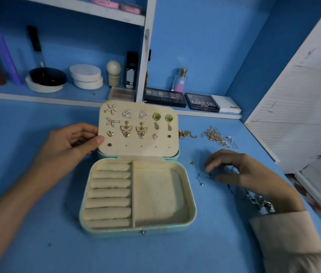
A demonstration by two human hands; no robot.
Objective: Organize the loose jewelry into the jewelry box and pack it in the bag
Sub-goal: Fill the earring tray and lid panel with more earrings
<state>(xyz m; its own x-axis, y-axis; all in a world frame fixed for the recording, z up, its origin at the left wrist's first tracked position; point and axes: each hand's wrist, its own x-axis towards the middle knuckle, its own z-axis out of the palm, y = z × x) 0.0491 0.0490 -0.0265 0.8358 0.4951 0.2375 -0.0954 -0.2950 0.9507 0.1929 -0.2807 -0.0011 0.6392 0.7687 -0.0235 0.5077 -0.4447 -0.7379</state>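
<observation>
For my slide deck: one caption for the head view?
Left hand steadies the open jewelry box lid while right hand reaches for loose earrings.

— Where does the camera sit?
— On the person's head, looking forward and down at a blue table (pixel 37 243).
— How near?
— Close: the open jewelry box (pixel 138 196) fills the middle, with both forearms coming in from the bottom corners.
— And farther off?
— Shelves (pixel 61 96) along the top, bent by the wide lens.
— Any second view?
— None, so nothing is shared.
</observation>
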